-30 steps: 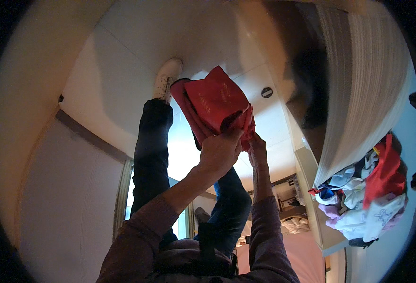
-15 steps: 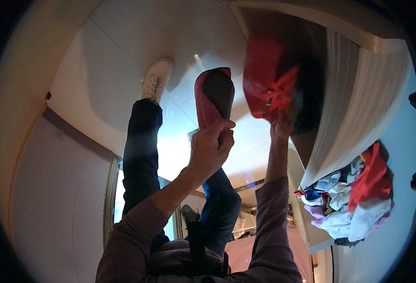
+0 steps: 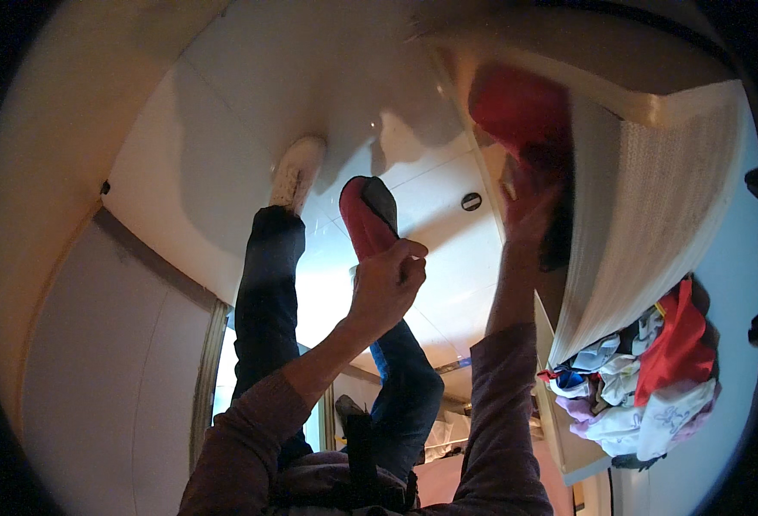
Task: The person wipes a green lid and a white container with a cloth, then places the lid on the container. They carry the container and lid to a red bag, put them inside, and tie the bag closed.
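Observation:
My left hand is closed on one end of a red slipper. The slipper has black edging and a dark grey area along its right side, and its other end points away from me. At the upper right, my right hand reaches into the dark opening of a cabinet, its fingers bent and partly in shadow. It grips a crumpled red bag, which bulges beyond the hand inside the opening. Shadow and blur hide its lower part.
A wooden cabinet edge and a pale ribbed panel flank the opening. Piled clothes lie at right. A small round dark disc sits on the tiled floor. My white shoe is at centre left.
My right hand has carried the red bag right, deeper into the cabinet opening, uncovering the round disc. The slipper in my left hand has lowered and tipped slightly to the left.

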Action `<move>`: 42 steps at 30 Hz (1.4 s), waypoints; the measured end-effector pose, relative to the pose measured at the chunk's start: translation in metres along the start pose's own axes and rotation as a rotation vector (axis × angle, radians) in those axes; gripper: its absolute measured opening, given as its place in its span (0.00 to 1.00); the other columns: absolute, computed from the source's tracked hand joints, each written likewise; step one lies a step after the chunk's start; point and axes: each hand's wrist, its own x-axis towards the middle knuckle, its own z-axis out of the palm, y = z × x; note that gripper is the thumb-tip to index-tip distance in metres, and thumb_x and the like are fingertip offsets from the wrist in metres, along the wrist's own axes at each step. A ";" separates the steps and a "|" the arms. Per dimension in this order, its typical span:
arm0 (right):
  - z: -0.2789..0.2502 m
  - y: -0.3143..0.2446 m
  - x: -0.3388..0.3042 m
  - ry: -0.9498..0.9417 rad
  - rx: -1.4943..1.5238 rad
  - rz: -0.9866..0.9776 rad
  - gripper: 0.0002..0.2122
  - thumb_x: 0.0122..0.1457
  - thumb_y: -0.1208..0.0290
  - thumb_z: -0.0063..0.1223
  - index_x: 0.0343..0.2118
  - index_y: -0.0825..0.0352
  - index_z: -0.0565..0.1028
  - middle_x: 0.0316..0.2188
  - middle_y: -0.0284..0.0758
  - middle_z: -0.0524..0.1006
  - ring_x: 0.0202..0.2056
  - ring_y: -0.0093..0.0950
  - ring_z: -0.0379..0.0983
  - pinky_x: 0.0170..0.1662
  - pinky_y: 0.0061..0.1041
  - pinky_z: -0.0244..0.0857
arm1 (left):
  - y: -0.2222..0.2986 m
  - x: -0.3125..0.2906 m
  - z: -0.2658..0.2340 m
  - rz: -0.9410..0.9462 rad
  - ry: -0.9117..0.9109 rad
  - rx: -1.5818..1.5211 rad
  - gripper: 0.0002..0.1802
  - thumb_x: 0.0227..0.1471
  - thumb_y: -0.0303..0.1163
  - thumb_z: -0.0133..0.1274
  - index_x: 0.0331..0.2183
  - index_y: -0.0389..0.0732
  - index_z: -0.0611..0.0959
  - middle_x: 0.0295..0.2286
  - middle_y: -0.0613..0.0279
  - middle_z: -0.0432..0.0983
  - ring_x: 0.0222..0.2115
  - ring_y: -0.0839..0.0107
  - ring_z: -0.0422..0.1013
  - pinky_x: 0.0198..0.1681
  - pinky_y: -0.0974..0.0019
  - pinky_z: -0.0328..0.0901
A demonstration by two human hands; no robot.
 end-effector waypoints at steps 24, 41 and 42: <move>0.042 0.019 -0.267 0.210 0.236 0.394 0.12 0.58 0.64 0.41 0.29 0.68 0.72 0.23 0.28 0.71 0.26 0.20 0.66 0.28 0.20 0.61 | 0.033 -0.077 -0.001 -0.041 -0.459 -0.122 0.10 0.50 0.25 0.46 0.38 0.38 0.75 0.29 0.65 0.72 0.28 0.79 0.67 0.30 0.77 0.64; 0.138 -0.182 -0.097 0.084 -1.329 -1.108 0.23 0.47 0.55 0.53 0.42 0.66 0.69 0.52 0.40 0.61 0.54 0.37 0.54 0.53 0.48 0.48 | 0.233 0.015 -0.026 0.999 0.407 0.497 0.14 0.47 0.27 0.48 0.40 0.39 0.73 0.38 0.53 0.69 0.38 0.59 0.68 0.42 0.61 0.63; 0.142 -0.179 -0.092 0.029 -1.344 -1.088 0.23 0.45 0.54 0.54 0.41 0.65 0.70 0.52 0.39 0.60 0.55 0.38 0.52 0.52 0.51 0.46 | 0.244 0.029 -0.021 1.038 0.418 0.579 0.15 0.47 0.28 0.48 0.41 0.38 0.73 0.38 0.52 0.69 0.38 0.57 0.67 0.43 0.60 0.62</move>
